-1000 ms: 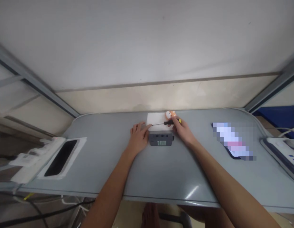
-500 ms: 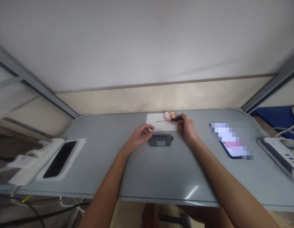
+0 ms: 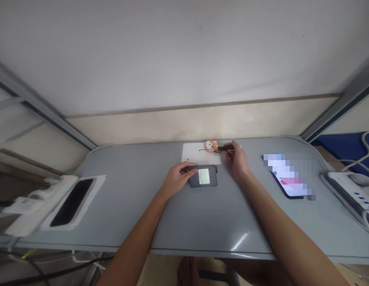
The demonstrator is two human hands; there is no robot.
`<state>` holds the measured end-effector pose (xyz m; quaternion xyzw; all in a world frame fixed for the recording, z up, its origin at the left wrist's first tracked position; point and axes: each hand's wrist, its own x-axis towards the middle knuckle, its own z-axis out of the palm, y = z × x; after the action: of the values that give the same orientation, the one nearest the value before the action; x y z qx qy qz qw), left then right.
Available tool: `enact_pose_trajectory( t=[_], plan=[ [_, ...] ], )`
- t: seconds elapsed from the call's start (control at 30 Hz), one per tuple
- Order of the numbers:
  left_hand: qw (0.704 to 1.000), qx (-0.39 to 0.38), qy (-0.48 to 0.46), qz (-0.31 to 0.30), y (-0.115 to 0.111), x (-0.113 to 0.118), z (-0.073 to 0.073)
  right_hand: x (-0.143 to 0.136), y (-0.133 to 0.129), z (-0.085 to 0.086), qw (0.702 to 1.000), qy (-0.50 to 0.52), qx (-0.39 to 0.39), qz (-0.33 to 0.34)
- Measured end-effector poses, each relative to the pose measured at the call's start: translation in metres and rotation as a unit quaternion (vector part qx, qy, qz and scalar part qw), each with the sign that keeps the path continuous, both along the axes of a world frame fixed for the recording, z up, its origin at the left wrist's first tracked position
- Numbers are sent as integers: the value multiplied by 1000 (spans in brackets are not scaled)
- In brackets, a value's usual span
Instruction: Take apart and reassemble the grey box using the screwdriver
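Pinching the dark box [image 3: 194,182] at its 10 o'clock corner, the left hand [image 3: 176,179] has its thumb on the labelled face, beside the pale label [image 3: 203,176], and its index finger along the far edge. Its grip is narrow. The box is near the middle of the desk [image 3: 232,214], with its label towards the camera; a small dark part sticks out at its 2 o'clock corner.

At 1 o'clock from the box, the right hand [image 3: 236,161] is closed around the black and yellow handle of a thin tool [image 3: 225,148]. The tool's shaft points to 9 o'clock, and its tip is over the white card [image 3: 192,151]. Whether the tip touches the card I cannot tell. The card is at 12 o'clock from the box, just beyond it, with a small dark speck [image 3: 188,159] near its 7 o'clock corner. An orange and white toy [image 3: 211,145] sits at the card's 1 o'clock edge, partly behind the tool.

Well apart at 3 o'clock is a lit phone [image 3: 287,178], its screen pixelated, with a power strip [image 3: 348,188] beyond it. Towards 9 o'clock, a dark phone [image 3: 72,202] rests on a white sheet [image 3: 96,190], beside a white strip [image 3: 44,210] with plugs.
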<state>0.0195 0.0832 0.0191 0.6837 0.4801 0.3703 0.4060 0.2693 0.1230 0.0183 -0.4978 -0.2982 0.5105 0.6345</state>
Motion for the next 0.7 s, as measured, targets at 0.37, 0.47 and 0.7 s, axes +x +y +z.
enact_pose_trajectory(
  t=[0.37, 0.47, 0.7],
  plan=[
    [997, 19, 70, -10, -3, 7, -4, 1, 1, -1, 1000, -13, 16, 4],
    [997, 32, 72, -12, -4, 8, -5, 0, 1, 1, 1000, -10, 10, 1],
    [995, 43, 79, -31, -4, 7, -2, 1, -1, 2, 1000, -2, 6, -14]
  ],
)
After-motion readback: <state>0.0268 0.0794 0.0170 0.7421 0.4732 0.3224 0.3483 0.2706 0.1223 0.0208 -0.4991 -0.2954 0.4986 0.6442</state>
